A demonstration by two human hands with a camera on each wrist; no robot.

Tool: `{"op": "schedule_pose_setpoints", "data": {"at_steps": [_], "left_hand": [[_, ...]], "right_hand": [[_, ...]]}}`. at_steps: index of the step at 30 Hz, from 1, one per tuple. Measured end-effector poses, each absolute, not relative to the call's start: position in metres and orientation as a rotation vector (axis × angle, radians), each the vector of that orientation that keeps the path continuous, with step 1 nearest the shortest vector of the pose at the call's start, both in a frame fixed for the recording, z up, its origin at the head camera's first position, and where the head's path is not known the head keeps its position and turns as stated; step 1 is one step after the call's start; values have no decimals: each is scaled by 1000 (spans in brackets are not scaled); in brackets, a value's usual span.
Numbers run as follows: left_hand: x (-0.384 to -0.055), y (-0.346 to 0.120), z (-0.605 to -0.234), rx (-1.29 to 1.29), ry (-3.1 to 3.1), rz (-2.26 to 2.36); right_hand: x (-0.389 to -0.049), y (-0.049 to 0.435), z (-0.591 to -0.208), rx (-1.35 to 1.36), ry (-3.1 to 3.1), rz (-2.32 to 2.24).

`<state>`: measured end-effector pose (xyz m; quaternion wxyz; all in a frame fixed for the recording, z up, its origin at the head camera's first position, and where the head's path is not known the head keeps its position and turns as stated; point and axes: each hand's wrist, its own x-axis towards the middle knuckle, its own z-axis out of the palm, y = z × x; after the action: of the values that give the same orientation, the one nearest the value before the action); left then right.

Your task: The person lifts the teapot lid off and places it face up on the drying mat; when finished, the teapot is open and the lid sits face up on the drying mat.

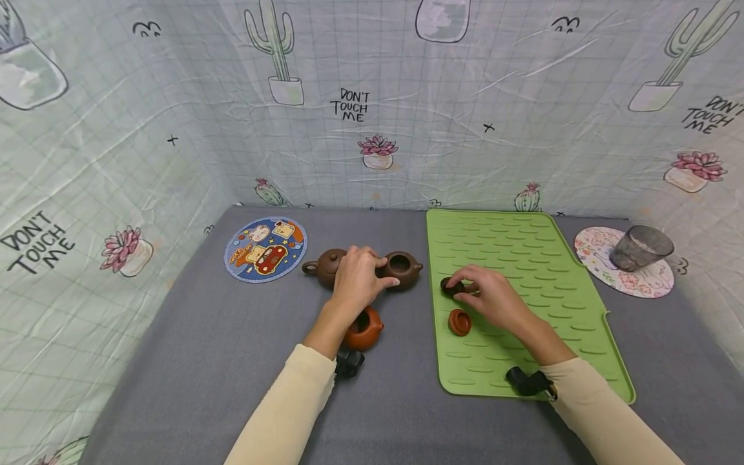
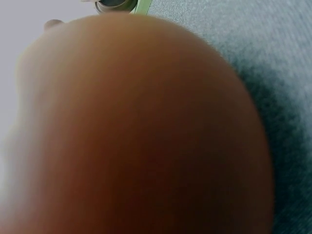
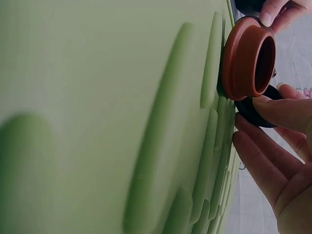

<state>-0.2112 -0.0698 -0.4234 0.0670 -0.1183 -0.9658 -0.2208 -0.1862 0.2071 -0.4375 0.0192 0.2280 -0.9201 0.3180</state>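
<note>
Green mat (image 1: 494,245) is lying right of the open brown teapot (image 1: 409,279). Left hand (image 1: 357,274) is touching the teapot's left side; grip hidden, can't tell. Right hand (image 1: 491,297) is pinching the dark lid (image 1: 449,291) over the mat's left edge, beyond the orange lid (image 1: 459,322). Seemingly placing or picking up; next move is needing a controlled release or lift.

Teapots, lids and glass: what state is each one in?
Left brown teapot: lid on.
Right brown teapot: open.
Orange teapot: open.
Brown lid: held by the right hand.
Orange lid: upside down on the mat.
Glass: upright on a coaster.
</note>
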Motion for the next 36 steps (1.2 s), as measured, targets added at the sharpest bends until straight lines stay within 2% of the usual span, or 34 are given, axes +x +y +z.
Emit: {"op": "schedule_pose_setpoints", "data": {"at_steps": [36], "left_hand": [[-212, -68, -422, -350, -2915, -629]], "right_hand": [[-196, 208, -440, 657, -2886, 926]]}}
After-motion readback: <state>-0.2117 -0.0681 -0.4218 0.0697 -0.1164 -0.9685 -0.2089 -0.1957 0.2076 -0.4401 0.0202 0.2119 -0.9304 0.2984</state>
